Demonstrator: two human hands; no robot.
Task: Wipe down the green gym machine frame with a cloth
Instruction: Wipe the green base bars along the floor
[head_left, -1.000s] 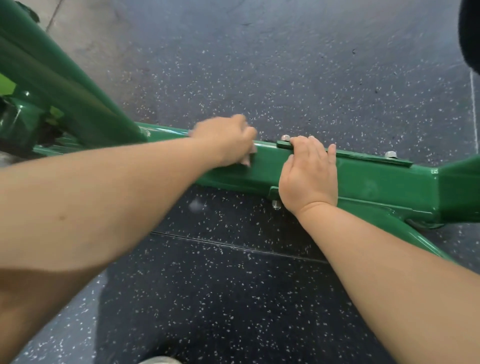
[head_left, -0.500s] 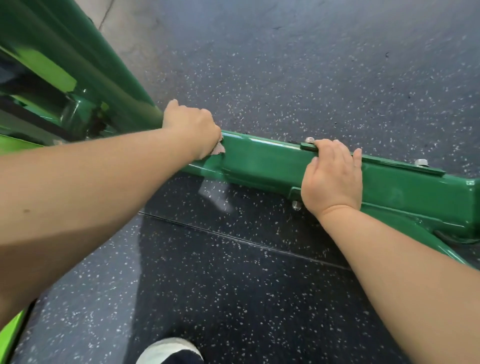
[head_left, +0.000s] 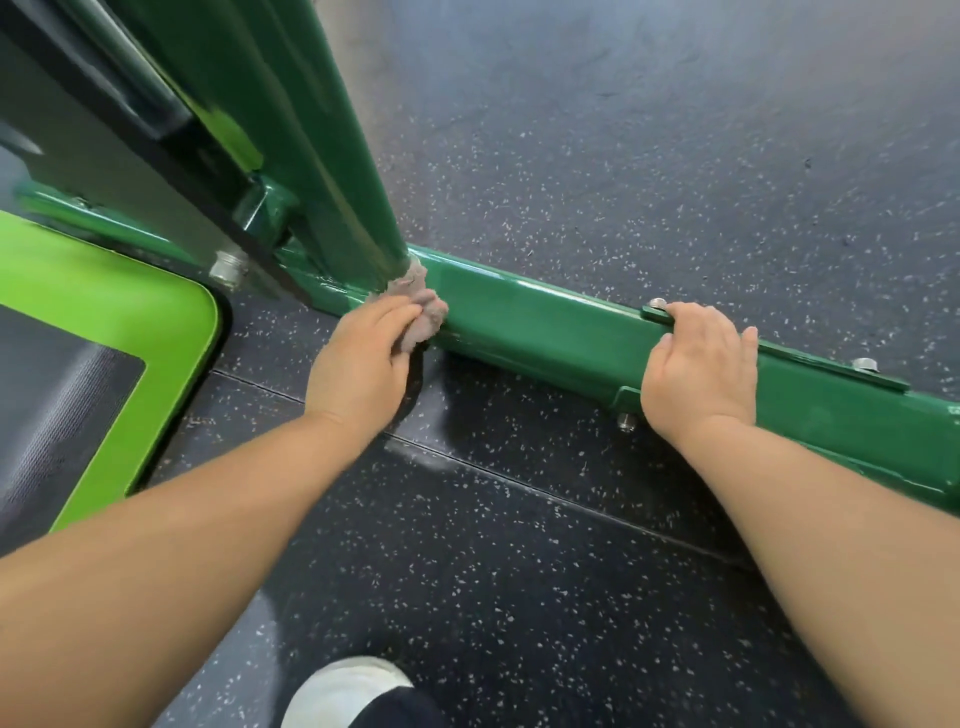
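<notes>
The left hand (head_left: 363, 364) presses a grey cloth (head_left: 422, 306) against the green frame (head_left: 545, 332) (at the upright's foot); the right hand (head_left: 701, 369) grips the bar farther right.

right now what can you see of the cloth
The cloth is a small, crumpled, grey-pink rag, soft and fuzzy in look. The left hand holds it, bunched, against the green frame's low bar, right where the upright post meets it. Part of it is hidden under the fingers.

shoe (head_left: 353, 686) cropped below, cloth (head_left: 421, 312) partly hidden
</notes>
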